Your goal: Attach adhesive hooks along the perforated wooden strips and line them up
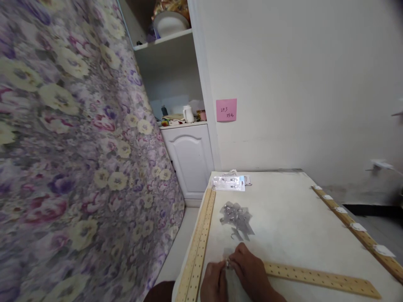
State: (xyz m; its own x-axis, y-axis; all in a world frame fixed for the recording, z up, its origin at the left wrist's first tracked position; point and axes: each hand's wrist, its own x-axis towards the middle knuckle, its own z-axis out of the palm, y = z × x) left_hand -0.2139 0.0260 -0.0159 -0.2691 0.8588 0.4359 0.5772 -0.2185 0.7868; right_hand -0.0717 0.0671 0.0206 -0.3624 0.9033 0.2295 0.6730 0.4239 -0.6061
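Note:
My left hand (214,280) and my right hand (250,268) meet near the front of the white table (283,222). Between their fingertips is a small shiny metal piece (227,264), pinched from both sides; its exact kind is too small to tell. Just beyond the hands lies a pile of small clear plastic bags (234,214) with metal bits inside. A thin curved hook-like end (233,236) shows at the pile's near edge. Beside my right forearm a wooden strip with rows of holes (317,277) lies across the table, its left end hidden behind the hand.
More perforated wooden strips (201,239) run along the left edge. Another wooden strip (355,222) bearing several white pieces lines the right edge. Clear packaging (228,183) lies at the far left corner. A floral curtain (94,167) hangs left; a white cabinet (190,161) stands behind.

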